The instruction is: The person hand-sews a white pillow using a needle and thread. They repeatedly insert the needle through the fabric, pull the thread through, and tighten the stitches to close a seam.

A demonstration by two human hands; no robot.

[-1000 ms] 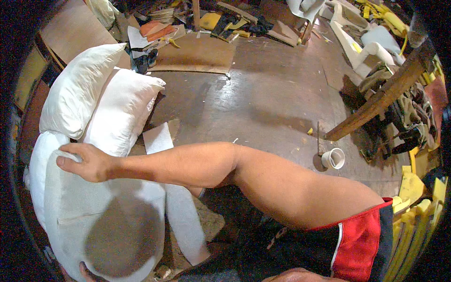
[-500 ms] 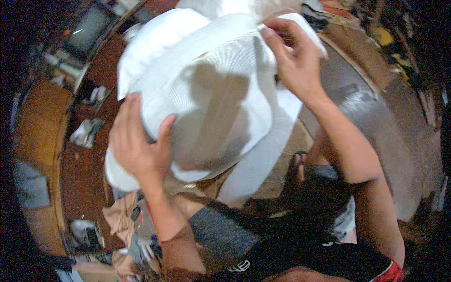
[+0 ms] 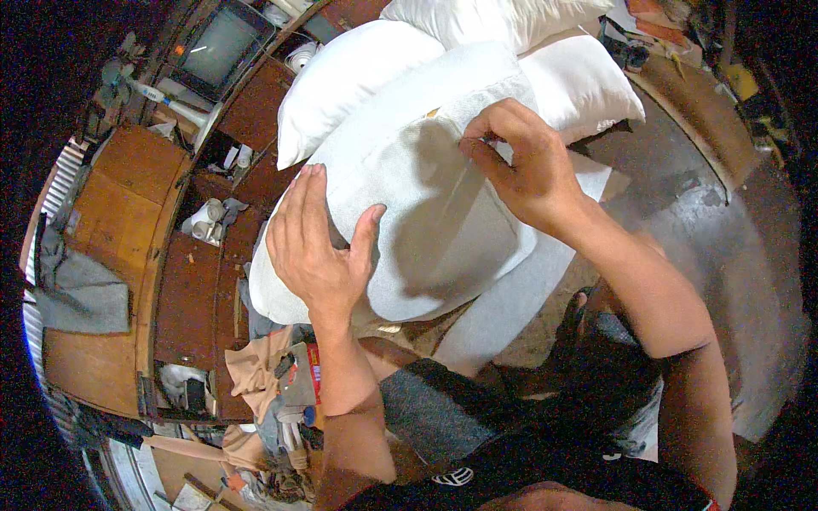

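A plump white cushion [image 3: 409,81] in ribbed fabric lies in front of me, with a small yellow-brown spot near its upper edge and dark shadows of my hand across it. My left hand [image 3: 311,243] rests flat on its left side, fingers together and thumb spread. Over its right part, my right hand [image 3: 524,162] is closed in a pinch, thumb against forefinger. What the pinch holds, if anything, is too small to make out. A strip of pale fabric [image 3: 503,307] hangs from the cushion's lower right side.
White pillows [image 3: 354,81] [image 3: 579,81] lie behind the cushion. To the left stands a brown wooden cabinet [image 3: 192,294] with an old television [image 3: 217,51] beyond it. Cloths and small items [image 3: 264,375] are heaped at my lower left. Bare floor [image 3: 707,247] shows at right.
My right hand has come from the cushion's upper right corner down and inward over its face. My left hand stays on the left side. The whole view has shifted.
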